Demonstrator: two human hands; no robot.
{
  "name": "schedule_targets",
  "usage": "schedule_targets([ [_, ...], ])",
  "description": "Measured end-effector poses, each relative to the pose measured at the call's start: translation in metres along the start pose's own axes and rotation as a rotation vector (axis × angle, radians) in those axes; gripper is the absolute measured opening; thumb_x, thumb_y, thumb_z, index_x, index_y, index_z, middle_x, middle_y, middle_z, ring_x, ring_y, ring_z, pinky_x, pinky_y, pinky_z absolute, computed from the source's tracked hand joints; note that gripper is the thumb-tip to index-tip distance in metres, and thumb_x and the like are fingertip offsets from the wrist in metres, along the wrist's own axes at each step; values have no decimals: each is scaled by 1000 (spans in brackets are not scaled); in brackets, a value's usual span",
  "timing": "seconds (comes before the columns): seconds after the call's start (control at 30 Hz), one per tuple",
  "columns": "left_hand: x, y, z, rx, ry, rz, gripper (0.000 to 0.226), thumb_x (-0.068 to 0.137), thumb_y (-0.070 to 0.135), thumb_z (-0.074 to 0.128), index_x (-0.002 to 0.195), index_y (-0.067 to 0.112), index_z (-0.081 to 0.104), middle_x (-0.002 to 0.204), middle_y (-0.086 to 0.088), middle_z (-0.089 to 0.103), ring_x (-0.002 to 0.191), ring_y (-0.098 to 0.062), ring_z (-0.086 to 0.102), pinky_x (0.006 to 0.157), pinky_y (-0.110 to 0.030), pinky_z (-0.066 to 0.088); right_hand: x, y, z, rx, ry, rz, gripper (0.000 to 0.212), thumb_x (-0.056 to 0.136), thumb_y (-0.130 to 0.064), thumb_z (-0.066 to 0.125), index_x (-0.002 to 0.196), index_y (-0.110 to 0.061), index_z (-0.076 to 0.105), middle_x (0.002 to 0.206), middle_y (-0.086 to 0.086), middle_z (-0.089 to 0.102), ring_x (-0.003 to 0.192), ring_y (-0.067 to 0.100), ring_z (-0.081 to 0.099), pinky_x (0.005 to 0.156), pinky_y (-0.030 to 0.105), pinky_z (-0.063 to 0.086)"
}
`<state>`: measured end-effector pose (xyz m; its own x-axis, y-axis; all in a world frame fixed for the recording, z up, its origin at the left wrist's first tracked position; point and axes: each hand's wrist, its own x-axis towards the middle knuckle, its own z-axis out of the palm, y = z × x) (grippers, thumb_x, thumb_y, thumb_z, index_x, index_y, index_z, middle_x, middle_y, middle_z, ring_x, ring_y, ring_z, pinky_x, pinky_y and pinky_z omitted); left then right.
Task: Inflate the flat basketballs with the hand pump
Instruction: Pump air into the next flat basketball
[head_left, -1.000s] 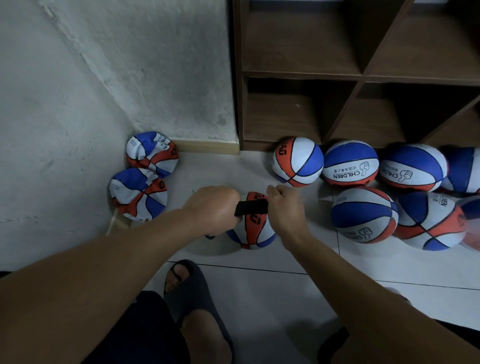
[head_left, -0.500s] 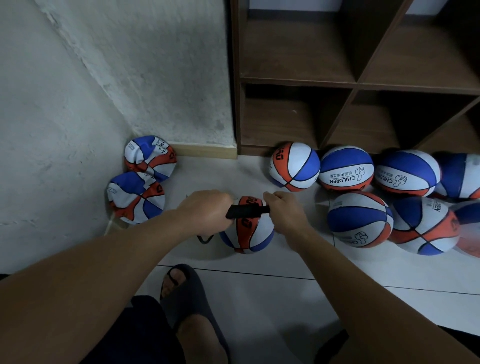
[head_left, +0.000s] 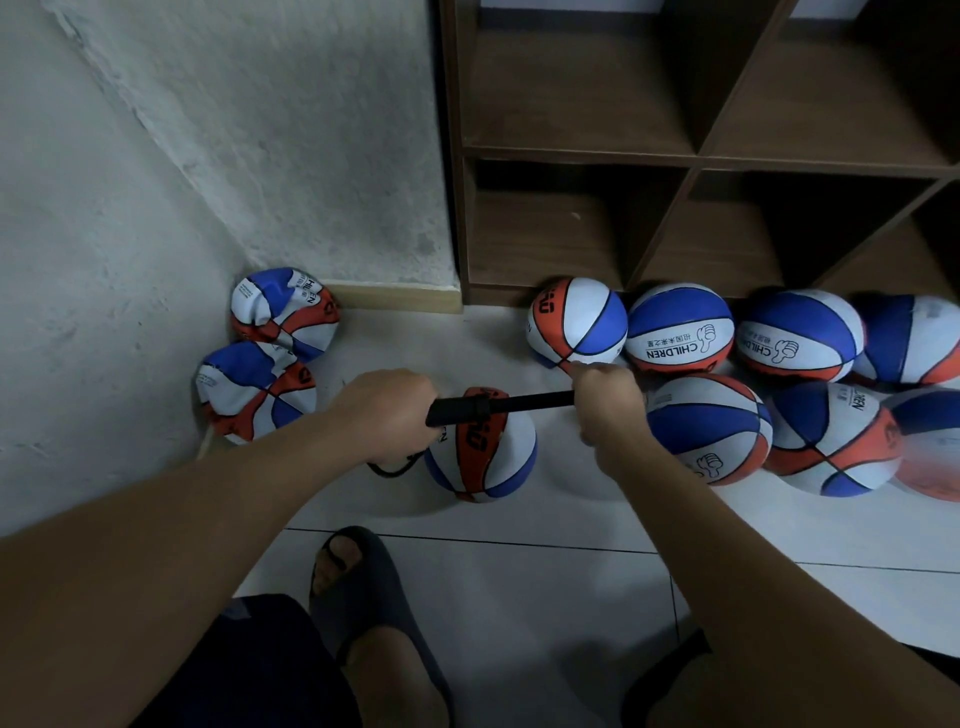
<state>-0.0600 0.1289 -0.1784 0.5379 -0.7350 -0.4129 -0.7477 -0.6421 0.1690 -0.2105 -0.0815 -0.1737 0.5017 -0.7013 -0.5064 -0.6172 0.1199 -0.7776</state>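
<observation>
**Hand pump drawn out over a basketball on the floor**

Head view, looking down at a tiled floor (head_left: 519, 582) in the corner of a room. The left hand (head_left: 387, 410) is curled round the barrel end of a black hand pump (head_left: 483, 408), which lies roughly level above a red, white and blue basketball (head_left: 480, 457). The right hand (head_left: 608, 402) is closed in a fist on the pump's other end; a thin black rod (head_left: 540, 400) is exposed between barrel and fist. A short black hose (head_left: 392, 467) loops below the left hand, beside the ball; where it enters the ball cannot be made out. This ball rests on the floor, apart from the others.

Against the left wall, two crumpled flat basketballs (head_left: 257, 392) lie touching one another. To the right, a cluster of round basketballs (head_left: 680, 332) sits in two rows at the foot of a dark wooden shelf unit (head_left: 696, 156); several carry the word CHILDREN. The right hand is just beside the nearest of them.

A foot in a dark sandal (head_left: 363, 587) shows at the lower edge, below the ball.
</observation>
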Motion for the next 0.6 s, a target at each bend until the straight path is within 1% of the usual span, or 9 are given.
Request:
schedule_targets([
  [0.03, 0, 3, 2, -16, 1, -1, 25, 94, 34, 69, 73, 23, 63, 67, 2, 65, 58, -17, 64, 50, -28, 39, -6, 0, 6, 16, 2, -24, 21, 103, -21, 53, 82, -17, 55, 73, 1, 49, 77, 24, 49, 61, 37, 40],
  [0.1, 0, 8, 4, -42, 16, -3, 26, 94, 33, 70, 71, 22, 63, 65, 2, 65, 56, -17, 63, 48, -27, 36, -15, -1, 20, 24, -5, -73, 25, 103, -19, 52, 78, -16, 50, 71, 4, 46, 70, 20, 45, 64, 39, 38],
  [0.17, 1, 11, 5, -39, 38, 13, 26, 93, 31, 70, 71, 22, 61, 65, 3, 64, 55, -15, 62, 47, -27, 34, -24, -1, 31, -3, -36, -112, 33, 105, -20, 50, 73, -16, 44, 66, 3, 41, 62, 16, 39, 62, 38, 34],
  [0.23, 1, 15, 6, -27, 43, 39, 23, 92, 31, 71, 73, 22, 63, 66, 4, 64, 57, -15, 62, 47, -28, 39, -27, 2, 40, -16, -62, -113, 38, 106, -22, 49, 70, -16, 41, 59, -2, 38, 55, 15, 36, 59, 36, 33],
  [0.33, -1, 21, 10, -26, 9, 62, 16, 92, 30, 72, 80, 20, 68, 69, 1, 66, 61, -19, 66, 55, -33, 55, -30, 10, 50, -43, -103, -82, 37, 108, -28, 48, 73, -15, 47, 59, -2, 40, 53, 13, 38, 55, 33, 34],
  [0.43, 0, 20, 13, -16, 7, 63, 18, 92, 30, 72, 79, 20, 67, 68, 0, 66, 59, -19, 65, 55, -33, 54, -31, 11, 51, -33, -109, -78, 37, 110, -29, 47, 77, -14, 49, 60, -2, 39, 50, 11, 37, 53, 31, 34],
  [0.6, 1, 19, 10, -36, 25, 54, 21, 92, 28, 70, 74, 19, 63, 67, -1, 65, 58, -21, 65, 57, -38, 58, -28, 5, 46, -29, -120, -91, 40, 107, -25, 49, 69, -16, 39, 57, -4, 34, 52, 12, 33, 54, 32, 30],
])
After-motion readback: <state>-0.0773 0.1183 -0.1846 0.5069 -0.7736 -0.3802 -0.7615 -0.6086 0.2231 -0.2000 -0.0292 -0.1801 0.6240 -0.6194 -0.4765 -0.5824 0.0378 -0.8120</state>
